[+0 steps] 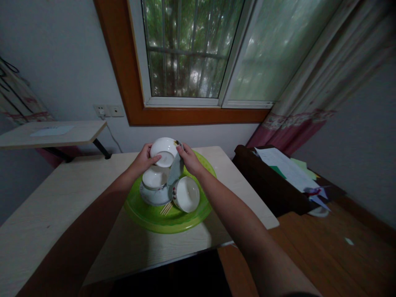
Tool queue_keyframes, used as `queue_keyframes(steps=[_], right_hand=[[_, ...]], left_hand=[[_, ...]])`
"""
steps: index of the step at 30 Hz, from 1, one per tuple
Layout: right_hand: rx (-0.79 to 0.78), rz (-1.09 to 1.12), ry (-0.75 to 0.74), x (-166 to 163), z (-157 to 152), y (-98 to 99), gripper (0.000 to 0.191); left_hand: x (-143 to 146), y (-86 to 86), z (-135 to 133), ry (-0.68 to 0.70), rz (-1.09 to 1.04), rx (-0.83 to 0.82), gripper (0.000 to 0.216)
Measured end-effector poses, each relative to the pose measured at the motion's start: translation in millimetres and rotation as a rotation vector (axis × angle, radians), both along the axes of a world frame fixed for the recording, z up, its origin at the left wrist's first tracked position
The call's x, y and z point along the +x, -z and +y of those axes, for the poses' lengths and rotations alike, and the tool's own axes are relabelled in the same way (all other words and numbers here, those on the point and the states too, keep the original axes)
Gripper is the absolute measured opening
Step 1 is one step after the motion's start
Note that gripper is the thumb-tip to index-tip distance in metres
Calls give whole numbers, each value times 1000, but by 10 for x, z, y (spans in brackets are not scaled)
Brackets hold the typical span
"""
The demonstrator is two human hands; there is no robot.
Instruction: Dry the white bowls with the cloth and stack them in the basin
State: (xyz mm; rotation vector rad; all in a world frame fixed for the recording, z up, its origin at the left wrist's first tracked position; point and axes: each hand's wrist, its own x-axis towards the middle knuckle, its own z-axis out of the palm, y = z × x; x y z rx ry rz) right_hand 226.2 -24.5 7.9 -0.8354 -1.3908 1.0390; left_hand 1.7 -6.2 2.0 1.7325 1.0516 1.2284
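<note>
My left hand (145, 159) grips the left side of a white bowl (163, 149), thumb on its underside. The bowl is tilted with its base facing me, above a large green round tray (173, 227). My right hand (188, 159) is closed on a grey-green cloth (176, 169) pressed against the bowl's right rim; the cloth hangs down. Below, another white bowl (156, 177) sits on a patterned bowl (153, 196) in the tray. To the right a bowl with a floral outside (188, 194) lies tipped toward me. Several chopsticks (167, 208) poke out between them.
The tray stands on a pale wooden table (102, 231). A raised shelf (62, 132) is at the left, with a wall socket (108, 110) behind. A window (198, 49) is straight ahead. On the right, papers (281, 169) lie on a dark piece of furniture (262, 181).
</note>
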Motion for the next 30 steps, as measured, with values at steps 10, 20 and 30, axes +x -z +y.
queue_keyframes(steps=[10, 20, 30], right_hand=[[29, -4, 53, 40, 52, 19, 68], [21, -101, 20, 23, 5, 44, 91], [126, -255, 87, 77, 49, 72, 80]], left_hand=[[-41, 80, 68, -13, 22, 12, 64], [-11, 41, 38, -48, -126, -28, 59], [40, 9, 10, 16, -110, -78, 77]])
